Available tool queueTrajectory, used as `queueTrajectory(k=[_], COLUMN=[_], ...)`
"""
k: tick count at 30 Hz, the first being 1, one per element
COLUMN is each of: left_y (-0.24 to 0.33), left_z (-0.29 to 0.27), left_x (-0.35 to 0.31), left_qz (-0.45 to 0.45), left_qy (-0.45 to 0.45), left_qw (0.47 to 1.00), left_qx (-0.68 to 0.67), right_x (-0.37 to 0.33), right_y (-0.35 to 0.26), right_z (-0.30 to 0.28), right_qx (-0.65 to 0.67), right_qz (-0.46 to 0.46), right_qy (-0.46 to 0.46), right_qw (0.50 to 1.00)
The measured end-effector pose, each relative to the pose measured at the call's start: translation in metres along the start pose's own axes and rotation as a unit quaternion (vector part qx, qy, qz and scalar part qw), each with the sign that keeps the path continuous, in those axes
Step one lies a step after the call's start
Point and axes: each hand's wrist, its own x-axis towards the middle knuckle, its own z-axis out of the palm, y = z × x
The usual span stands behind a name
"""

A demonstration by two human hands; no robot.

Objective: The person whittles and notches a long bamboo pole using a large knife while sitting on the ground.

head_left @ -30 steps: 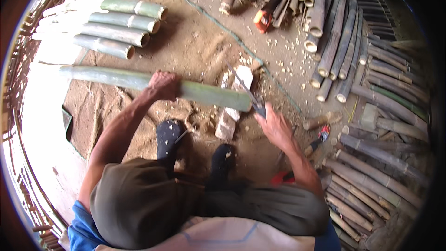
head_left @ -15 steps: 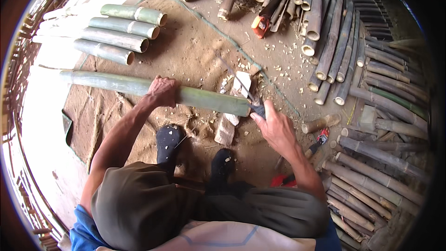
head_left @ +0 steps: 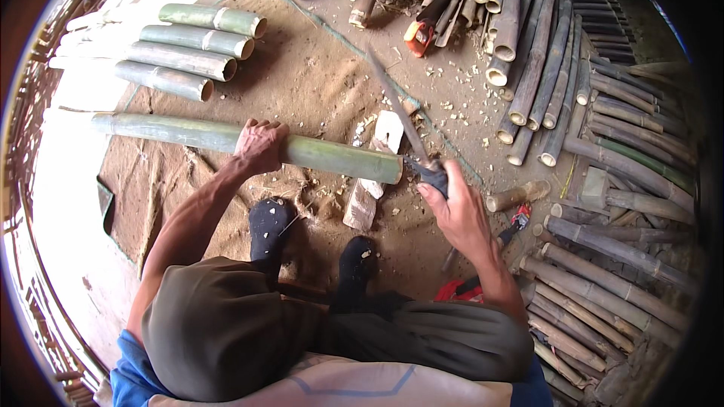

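Observation:
A long, thick green bamboo pole [head_left: 332,157] lies crosswise in front of me, its right end beside a pale wooden block [head_left: 363,206] on the ground. My left hand [head_left: 261,146] is wrapped over the pole near its middle. In my right hand [head_left: 455,207], just past the pole's right end, is the dark handle of a long-bladed knife [head_left: 394,98]. Its narrow blade slants up and away to the left, above a second whitish piece [head_left: 389,130]. The blade stands apart from the pole's cut end.
Several cut bamboo lengths [head_left: 181,53] lie side by side at the far left. More bamboo [head_left: 554,83] is stacked along the right and back. An orange tape measure [head_left: 418,38] rests on the ground among pale chips. Burlap [head_left: 302,94] lies underneath; my dark-socked feet [head_left: 269,230] are near.
My right hand has moved slightly right, away from the pole's end, and the knife's blade has swung upward into fuller view. My left hand keeps its grip on the pole.

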Motion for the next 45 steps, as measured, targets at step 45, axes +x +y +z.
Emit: queueTrajectory(k=[45], left_y=[-0.015], left_z=[-0.004], left_x=[0.035], left_qz=[0.019], left_qy=[0.118], left_qw=[0.993], left_qx=[0.024], right_x=[-0.002], right_y=[0.025], right_z=[0.001], right_qx=[-0.030], right_qz=[0.031], right_qy=[0.017], right_qw=[0.999])
